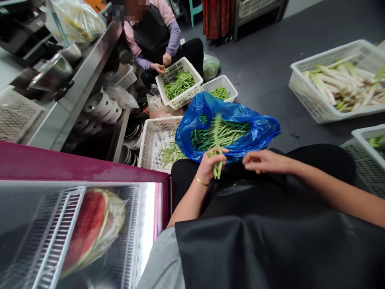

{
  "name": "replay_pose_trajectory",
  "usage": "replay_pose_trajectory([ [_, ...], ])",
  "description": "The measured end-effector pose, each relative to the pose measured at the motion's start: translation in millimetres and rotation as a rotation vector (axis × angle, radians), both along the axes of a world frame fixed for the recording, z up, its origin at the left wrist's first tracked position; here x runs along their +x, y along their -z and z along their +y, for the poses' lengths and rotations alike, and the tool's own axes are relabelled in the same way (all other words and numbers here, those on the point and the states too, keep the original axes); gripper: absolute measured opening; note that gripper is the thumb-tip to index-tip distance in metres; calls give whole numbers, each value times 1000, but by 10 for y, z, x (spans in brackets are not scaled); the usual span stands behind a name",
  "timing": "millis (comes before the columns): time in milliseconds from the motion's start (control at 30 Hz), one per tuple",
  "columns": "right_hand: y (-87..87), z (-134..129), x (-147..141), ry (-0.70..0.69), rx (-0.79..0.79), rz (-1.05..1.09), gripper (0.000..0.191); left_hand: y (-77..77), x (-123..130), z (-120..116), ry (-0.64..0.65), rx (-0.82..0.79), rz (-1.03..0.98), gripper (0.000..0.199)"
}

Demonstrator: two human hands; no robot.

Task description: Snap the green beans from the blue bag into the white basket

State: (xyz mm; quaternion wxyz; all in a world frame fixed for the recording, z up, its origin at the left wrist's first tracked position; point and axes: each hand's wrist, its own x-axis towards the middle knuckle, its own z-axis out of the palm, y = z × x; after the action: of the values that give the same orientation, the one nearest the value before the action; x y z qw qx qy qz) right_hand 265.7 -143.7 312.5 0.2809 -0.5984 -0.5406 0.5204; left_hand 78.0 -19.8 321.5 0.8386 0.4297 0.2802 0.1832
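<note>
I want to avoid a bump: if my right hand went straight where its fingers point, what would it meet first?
Probably the left hand and its green beans; the right hand might brush the blue bag's near edge, as depth is unclear.

The smooth dark-grey floor (261, 76) carries a long white perforated plastic crate (303, 90) towards its right edge; nearer its left edge sit a small white plastic basket (229, 84) and, just behind, a greenish translucent plastic bag (211, 66).
</note>
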Motion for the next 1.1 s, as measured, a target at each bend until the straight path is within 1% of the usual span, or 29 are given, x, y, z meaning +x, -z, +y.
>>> replay_pose_trajectory([
  [67,-181,180,67,182,21,211,44,6,0,-56,132,-12,20,39],
  [133,-347,388,71,349,78,346,45,16,12,-107,196,-12,30,36],
  [200,-440,541,52,450,129,445,43,19,11,-130,240,9,55,33],
  [267,-438,616,50,480,125,515,42,17,-4,-132,268,28,85,33],
  [333,-368,632,74,510,83,542,42,23,-11,-131,273,15,88,34],
  [367,-325,622,86,546,68,548,42,34,-5,-131,264,-8,76,35],
  [433,-260,563,82,633,83,545,43,74,25,-122,190,-64,48,34],
  [500,-251,446,18,692,193,465,40,131,67,-85,52,-124,48,34],
  [600,-299,229,-157,678,413,225,32,201,110,22,-153,-250,70,39],
  [633,-307,179,-211,661,432,190,30,209,117,56,-199,-287,68,40],
  [667,-302,153,-253,651,411,207,30,206,122,80,-232,-305,64,40],
  [700,-282,151,-282,650,359,274,32,195,127,92,-242,-298,61,39],
  [733,-250,170,-297,646,283,366,36,176,133,90,-216,-273,64,38],
  [767,-211,204,-301,632,203,458,39,153,141,75,-156,-240,74,37],
  [833,-134,279,-285,591,110,566,43,107,157,26,9,-189,100,40],
  [867,-108,307,-272,571,108,561,42,89,163,2,77,-177,107,41],
  [900,-94,325,-259,550,129,526,41,78,166,-16,114,-169,106,43],
  [1000,-107,324,-233,459,217,385,36,76,154,-20,134,-169,73,44],
  [1100,-104,303,-237,370,246,335,35,97,122,8,146,-189,55,40],
])
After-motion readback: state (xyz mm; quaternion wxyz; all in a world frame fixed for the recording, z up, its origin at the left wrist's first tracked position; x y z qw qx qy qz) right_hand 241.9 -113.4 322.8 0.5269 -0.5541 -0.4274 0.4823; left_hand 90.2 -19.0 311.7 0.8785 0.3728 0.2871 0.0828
